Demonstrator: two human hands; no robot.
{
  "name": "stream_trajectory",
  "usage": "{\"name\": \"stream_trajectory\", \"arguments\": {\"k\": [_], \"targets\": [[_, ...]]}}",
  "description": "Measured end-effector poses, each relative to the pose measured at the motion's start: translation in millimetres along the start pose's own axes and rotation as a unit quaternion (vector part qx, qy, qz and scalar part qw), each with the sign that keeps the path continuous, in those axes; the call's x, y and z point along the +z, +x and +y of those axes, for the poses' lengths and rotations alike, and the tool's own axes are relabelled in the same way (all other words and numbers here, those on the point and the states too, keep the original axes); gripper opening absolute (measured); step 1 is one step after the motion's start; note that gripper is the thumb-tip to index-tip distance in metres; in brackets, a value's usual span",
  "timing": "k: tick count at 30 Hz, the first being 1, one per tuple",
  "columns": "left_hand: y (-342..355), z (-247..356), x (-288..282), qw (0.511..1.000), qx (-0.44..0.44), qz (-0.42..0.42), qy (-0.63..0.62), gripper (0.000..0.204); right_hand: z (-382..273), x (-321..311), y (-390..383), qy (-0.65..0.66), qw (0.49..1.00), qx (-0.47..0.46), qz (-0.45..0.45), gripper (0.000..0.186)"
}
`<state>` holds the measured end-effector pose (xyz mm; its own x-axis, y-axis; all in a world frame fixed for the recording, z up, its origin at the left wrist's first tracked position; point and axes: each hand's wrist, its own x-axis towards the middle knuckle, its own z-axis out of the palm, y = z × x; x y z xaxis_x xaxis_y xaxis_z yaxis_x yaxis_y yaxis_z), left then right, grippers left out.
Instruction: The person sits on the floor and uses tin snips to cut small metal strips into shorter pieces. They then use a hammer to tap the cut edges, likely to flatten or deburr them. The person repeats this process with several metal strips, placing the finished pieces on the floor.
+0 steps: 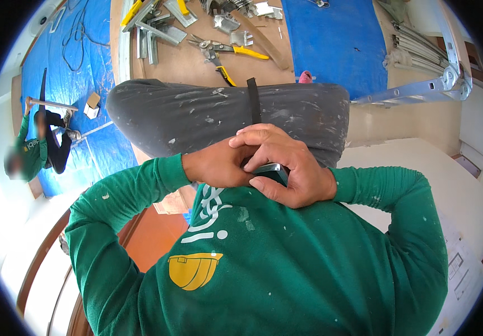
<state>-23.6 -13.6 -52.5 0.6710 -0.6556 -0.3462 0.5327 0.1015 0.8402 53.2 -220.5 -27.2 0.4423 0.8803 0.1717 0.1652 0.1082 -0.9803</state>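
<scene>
In front of my green sweatshirt my two hands meet over my lap. My right hand (289, 165) is closed around a small dark piece with a shiny metal edge (274, 171); its kind is not clear. My left hand (218, 163) is pressed against it from the other side, with its fingers curled in and mostly hidden beneath the right hand's fingers. Beyond my grey, paint-spotted trousers (196, 115), tin snips with yellow handles (224, 51) lie spread on a brown board (196, 66).
Metal profile offcuts (160, 31) and small brackets (240, 38) lie on the board, beside a curved brown strip (261, 42). Blue sheeting (331, 42) covers the floor. A metal ladder (415, 91) stands at right, near long metal profiles (418, 47). Another person (37, 145) sits far left.
</scene>
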Motion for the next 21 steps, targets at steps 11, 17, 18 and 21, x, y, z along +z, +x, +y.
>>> {"name": "stream_trajectory", "arguments": {"k": [11,17,18,21], "targets": [[1,0,-1,0.996,-0.046,0.035,-0.066,0.064,13,5,12,0.01,0.999,0.034,0.011,0.012],[-2,-6,5,0.993,0.028,0.082,-0.083,0.068,10,8,22,0.02,0.998,0.044,0.029,0.012],[-1,-7,2,0.992,0.023,0.086,-0.087,0.067,11,5,23,0.022,0.998,0.049,0.018,0.014],[4,-15,-4,0.988,-0.007,0.094,-0.119,0.063,19,-3,30,0.082,0.992,0.097,0.015,0.027]]}}
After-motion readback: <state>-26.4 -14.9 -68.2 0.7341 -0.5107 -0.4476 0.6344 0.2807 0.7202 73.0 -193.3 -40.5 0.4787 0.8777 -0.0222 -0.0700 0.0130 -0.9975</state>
